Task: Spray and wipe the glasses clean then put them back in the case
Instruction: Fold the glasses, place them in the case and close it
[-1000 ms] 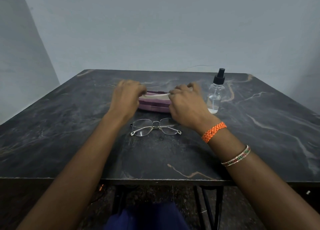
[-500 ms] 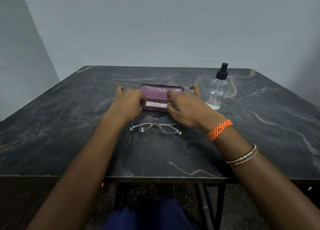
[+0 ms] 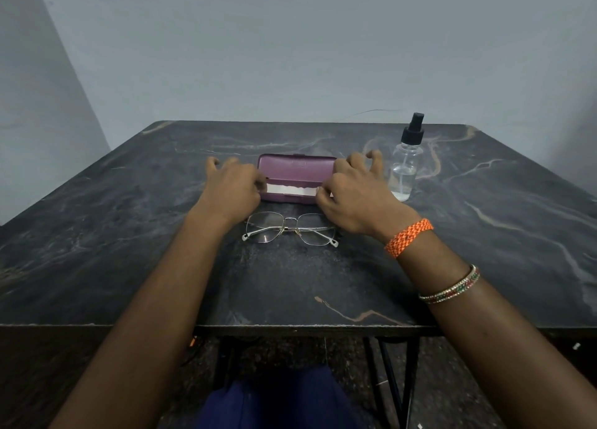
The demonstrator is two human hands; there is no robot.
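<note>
Both hands, left (image 3: 231, 186) and right (image 3: 352, 196), pinch the white cloth (image 3: 292, 189) inside the open case (image 3: 295, 173). Lifting evenly should keep it clear of the glasses (image 3: 289, 228).

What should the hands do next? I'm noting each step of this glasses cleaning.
Probably lift the white cloth out of the open purple case. The left hand and right hand sit at the case's two ends, fingertips at the cloth's edges. The glasses lie folded on the table in front, and the spray bottle stands untouched.
</note>
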